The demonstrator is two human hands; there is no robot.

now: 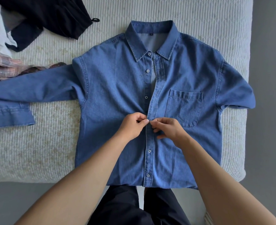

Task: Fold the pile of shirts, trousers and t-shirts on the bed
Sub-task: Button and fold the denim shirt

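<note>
- Denim shirt (114, 88) laid flat, front up, on bed (198, 21).
- Placket pinched mid-front by left hand (132, 125) and right hand (169, 130), fingers curled.
- Dark garment (53, 15) seen upper left.

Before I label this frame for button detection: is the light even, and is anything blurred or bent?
Head view: soft, even light with no glare and only faint shadows under both hands, left hand, right hand; the denim shirt and its buttons are sharp; wide-angle bending curves the bed edges; the clothes pile at the corner is softer.
</note>
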